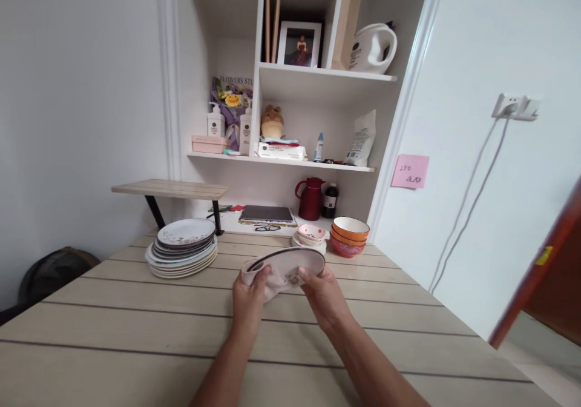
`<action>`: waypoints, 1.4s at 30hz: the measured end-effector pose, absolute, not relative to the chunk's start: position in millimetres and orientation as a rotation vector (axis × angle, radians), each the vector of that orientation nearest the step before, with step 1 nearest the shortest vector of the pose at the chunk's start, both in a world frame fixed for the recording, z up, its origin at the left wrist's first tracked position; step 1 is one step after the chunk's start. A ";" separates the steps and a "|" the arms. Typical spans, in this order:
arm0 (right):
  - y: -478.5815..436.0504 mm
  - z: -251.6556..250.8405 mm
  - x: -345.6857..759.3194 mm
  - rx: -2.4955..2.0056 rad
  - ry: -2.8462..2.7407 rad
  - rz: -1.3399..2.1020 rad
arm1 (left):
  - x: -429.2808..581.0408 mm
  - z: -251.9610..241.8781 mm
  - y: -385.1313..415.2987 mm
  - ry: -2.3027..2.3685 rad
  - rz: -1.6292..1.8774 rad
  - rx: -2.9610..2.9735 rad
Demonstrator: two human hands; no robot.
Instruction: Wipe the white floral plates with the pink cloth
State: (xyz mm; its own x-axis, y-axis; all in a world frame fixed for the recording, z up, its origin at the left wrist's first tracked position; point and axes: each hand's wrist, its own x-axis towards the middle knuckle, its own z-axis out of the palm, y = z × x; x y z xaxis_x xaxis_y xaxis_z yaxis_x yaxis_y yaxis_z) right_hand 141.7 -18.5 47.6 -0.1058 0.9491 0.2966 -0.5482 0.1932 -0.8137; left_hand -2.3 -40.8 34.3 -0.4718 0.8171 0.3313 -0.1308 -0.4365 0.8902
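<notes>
A white plate (284, 263) with a dark rim and a printed motif is held tilted above the wooden table, between both hands. My left hand (251, 289) is closed on a pale pink cloth (273, 284), pressing it against the plate's left edge. At the right edge, my right hand (320, 292) grips the plate, thumb on its face and fingers behind. A stack of plates (181, 255) stands to the left. Beyond the held plate sit stacked small bowls (311, 234) on small plates, and orange and red bowls (348, 237).
A raised wooden shelf (170, 189) on black legs stands at the back left. Behind are a laptop (267, 214), glasses (267, 228), a red jug (311, 198) and a dark bottle (330, 201). White shelving (318, 74) rises over the table (181, 325).
</notes>
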 end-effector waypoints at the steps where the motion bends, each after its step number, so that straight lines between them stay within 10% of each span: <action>1: -20.0 47.8 138.2 -0.485 -0.967 1.415 | -0.9 34.0 -41.5 1.118 1.932 1.030; 11: -25.3 44.8 129.7 -0.473 -0.785 1.591 | 11.9 31.5 -45.9 1.112 1.812 0.963; 31: -12.8 68.8 189.1 -0.691 -1.840 0.430 | -11.6 11.7 -31.1 1.423 1.897 2.373; 42: -19.1 58.2 162.6 -0.734 -1.356 1.025 | -4.7 31.1 -37.6 1.115 1.992 1.277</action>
